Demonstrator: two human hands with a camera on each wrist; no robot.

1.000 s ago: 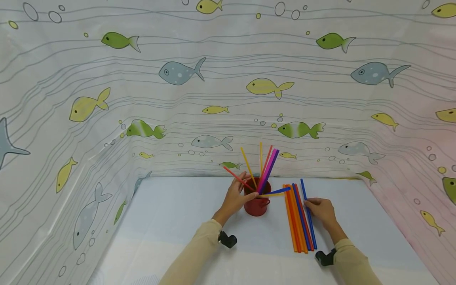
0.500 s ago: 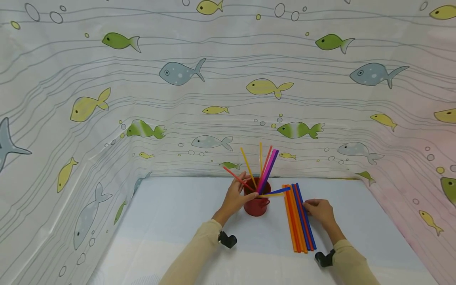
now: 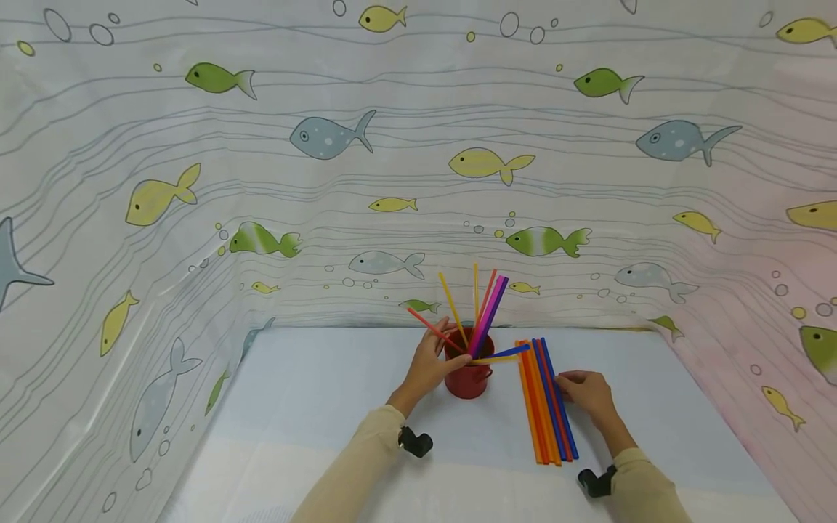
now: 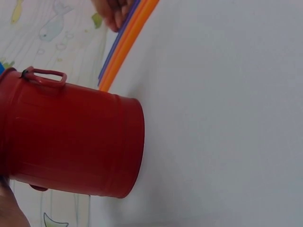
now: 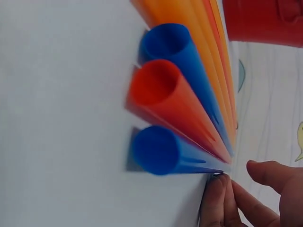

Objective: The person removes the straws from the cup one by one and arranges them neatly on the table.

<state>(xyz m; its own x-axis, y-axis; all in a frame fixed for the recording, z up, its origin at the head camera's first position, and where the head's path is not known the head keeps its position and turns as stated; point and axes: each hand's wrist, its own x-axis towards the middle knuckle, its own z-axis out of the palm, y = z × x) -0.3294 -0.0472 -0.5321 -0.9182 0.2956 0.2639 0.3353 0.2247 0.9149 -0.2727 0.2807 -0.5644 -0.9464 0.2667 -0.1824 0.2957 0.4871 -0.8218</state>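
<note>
Just beside the right grip (image 3: 587, 394), at its nine o'clock on the counter (image 3: 314, 378): the outer blue straw (image 5: 170, 151), touched along its side by the fingertips. Long axis from between eleven and twelve down to between five and six, shared with the whole close-laid row. Probably the deciding relation: any push from here bound to run toward nine, across that axis, not along it. Much nearer to the right grip than to the left grip (image 3: 428, 367), with the red cup (image 3: 466, 383) at about ten o'clock from the row.

On the right, thumb clear of the straws, fingers merely against the outer blue, nothing pinched. On the left, at the cup's nine o'clock, thumb and fingers round the rim, holding it.

Only one cup. In the row, from three toward nine: one blue, one red straw (image 5: 182, 106), a second blue straw (image 5: 193, 68), then the orange straws (image 5: 182, 14), a redder one among them; likely four, too tightly packed to count surely. In the cup, at least eight: three yellow straws (image 3: 449, 298), two red straws (image 3: 428, 324), one pink straw (image 3: 488, 309), one purple straw (image 3: 495, 305), one blue, tipped toward three. Possibly more, hidden inside.
</note>
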